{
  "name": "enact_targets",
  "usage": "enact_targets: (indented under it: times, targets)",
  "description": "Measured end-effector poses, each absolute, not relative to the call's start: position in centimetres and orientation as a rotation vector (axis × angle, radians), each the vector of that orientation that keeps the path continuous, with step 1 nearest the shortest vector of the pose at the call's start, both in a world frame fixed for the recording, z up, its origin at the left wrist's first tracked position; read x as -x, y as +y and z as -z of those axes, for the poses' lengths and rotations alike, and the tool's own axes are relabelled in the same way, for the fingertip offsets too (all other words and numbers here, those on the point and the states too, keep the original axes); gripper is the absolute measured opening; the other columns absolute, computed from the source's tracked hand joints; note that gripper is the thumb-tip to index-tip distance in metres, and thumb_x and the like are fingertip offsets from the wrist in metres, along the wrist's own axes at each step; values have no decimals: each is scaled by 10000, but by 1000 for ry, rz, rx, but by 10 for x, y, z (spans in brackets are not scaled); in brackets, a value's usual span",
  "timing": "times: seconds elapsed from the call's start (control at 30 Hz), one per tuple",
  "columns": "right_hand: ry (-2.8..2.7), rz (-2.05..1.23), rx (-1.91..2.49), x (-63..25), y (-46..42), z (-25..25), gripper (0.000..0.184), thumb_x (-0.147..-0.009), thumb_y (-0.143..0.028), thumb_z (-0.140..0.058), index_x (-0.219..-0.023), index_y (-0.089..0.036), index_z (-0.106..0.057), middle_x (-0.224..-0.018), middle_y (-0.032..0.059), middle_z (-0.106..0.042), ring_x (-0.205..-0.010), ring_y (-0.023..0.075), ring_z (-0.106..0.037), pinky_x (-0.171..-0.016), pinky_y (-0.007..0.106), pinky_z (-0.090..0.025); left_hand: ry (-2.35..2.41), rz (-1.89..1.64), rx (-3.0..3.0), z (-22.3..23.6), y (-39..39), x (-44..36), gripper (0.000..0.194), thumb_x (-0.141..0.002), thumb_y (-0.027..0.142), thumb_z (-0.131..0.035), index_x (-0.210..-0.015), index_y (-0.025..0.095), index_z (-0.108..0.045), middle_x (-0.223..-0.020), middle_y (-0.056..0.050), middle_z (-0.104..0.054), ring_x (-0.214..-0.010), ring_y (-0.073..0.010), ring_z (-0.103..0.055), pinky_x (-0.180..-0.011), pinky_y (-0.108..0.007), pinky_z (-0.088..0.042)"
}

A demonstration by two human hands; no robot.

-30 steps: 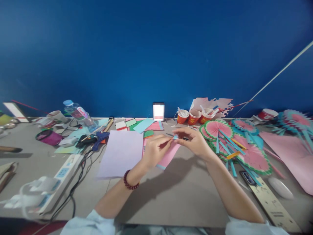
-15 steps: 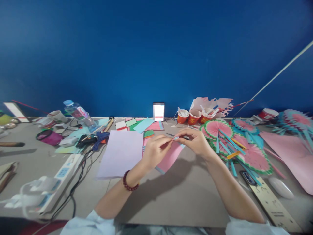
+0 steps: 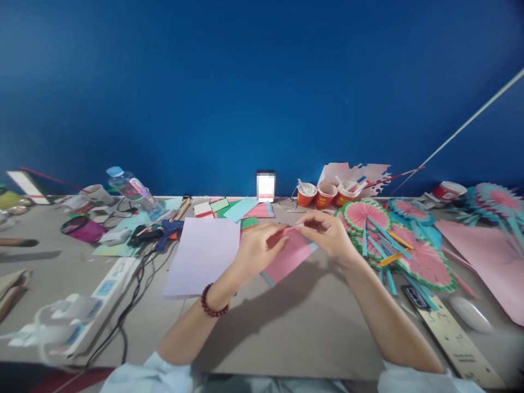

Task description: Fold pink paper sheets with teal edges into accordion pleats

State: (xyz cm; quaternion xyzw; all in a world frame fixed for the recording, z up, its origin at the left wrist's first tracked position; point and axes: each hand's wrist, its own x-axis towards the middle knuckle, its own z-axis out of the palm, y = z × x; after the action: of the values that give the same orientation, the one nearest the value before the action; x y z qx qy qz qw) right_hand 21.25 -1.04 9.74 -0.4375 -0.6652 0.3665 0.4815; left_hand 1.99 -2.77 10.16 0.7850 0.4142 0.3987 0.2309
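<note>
Beyond the lilac sheet (image 3: pixel 203 256) and to its right, three red paper cups (image 3: pixel 324 202) are being supported in a row by the bench (image 3: pixel 286 333). White pieces are being held in the leftmost cup and slim white, blue and red sticks in the rightmost; what is being held in the middle one cannot be made out. To the left of the lilac sheet, a purple mesh holder (image 3: pixel 87 230) is lying on its side, and beyond it a blue-capped clear bottle (image 3: pixel 139 192) is leaning.

Just right of the lilac sheet, a pink paper (image 3: pixel 286 256) is being held up at a slant. Pale blue bands are being shown at its two visible ends, and its upper edge is being creased into a narrow fold. That edge is being pinched by the right hand (image 3: pixel 325 232) between thumb and fingertips. The same edge is being touched near its left end by the left hand (image 3: pixel 260 248), with thumb and forefinger parted; whether the paper is being gripped there cannot be told. One dark red bead bracelet (image 3: pixel 214 301) is being worn on the left wrist.

Well to the right of the lilac sheet, at least three pink, green-edged fans (image 3: pixel 364 215) are being overlapped in a pile, with two yellow strips (image 3: pixel 392 258) being carried on top. One white mouse (image 3: pixel 470 315) is resting nearer than the pile.
</note>
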Motion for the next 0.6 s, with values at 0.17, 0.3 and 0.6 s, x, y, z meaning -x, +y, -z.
enact_targets:
  times: [0.17, 0.3, 0.6]
  targets:
    - [-1577, -929, 1082, -217, -10, -105, 204, -703, -377, -699, -754, -184, -655, -762, 43, -662, -717, 173, -608, -656, 291, -494, 1136, -1038, -2083, -106, -25, -14, 283, -874, 389, -539, -1038, 231, -707, -1010, -45, -727, -885, -211, -673, -769, -285, -515]
    - [-1549, -960, 1081, -216, -10, -106, 202, -700, -375, -699, -742, -183, -651, -745, 36, -651, -698, 163, -597, -638, 278, -484, 1125, -975, -2067, -106, -25, -13, 278, -879, 392, -531, -1029, 250, -718, -976, -25, -737, -813, -193, -681, -657, -241, -500]
    - [-1499, -1020, 1121, -214, -10, -104, 229, -666, -383, -720, -728, -171, -659, -705, 21, -634, -623, 136, -557, -578, 263, -444, 1082, -937, -1907, -96, -16, -10, 267, -849, 385, -564, -911, 201, -747, -933, -51, -744, -806, -209, -687, -674, -258, -518]
